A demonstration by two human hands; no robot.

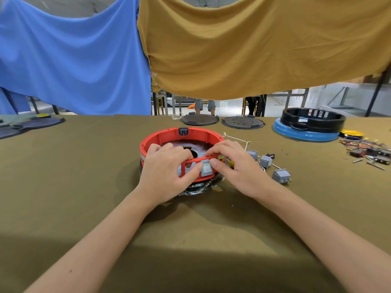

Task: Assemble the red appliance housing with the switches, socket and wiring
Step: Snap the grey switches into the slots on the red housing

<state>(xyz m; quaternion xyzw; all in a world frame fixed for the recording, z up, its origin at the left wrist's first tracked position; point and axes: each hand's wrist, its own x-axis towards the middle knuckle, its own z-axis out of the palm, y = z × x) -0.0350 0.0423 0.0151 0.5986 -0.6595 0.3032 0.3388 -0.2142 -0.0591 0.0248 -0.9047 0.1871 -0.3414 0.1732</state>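
Note:
A round red housing (163, 135) lies in the middle of the olive table with a black socket (183, 131) set in its far wall. In the near wall sits a grey rocker switch (206, 169). My left hand (167, 168) grips the near rim, fingers curled inside and thumb pressing beside the switch. My right hand (234, 163) holds the same rim from the right, with its thumb on the switch's other side. Three loose grey switches (280, 175) with white wires lie just right of the housing.
Two dark round plates (200, 119) lie behind the housing. A black ring on a blue base (306, 134) stands at the back right, with a yellow disc and a tangle of coloured wires and parts (368, 150) beside it. Dark plates (31, 123) lie at the far left.

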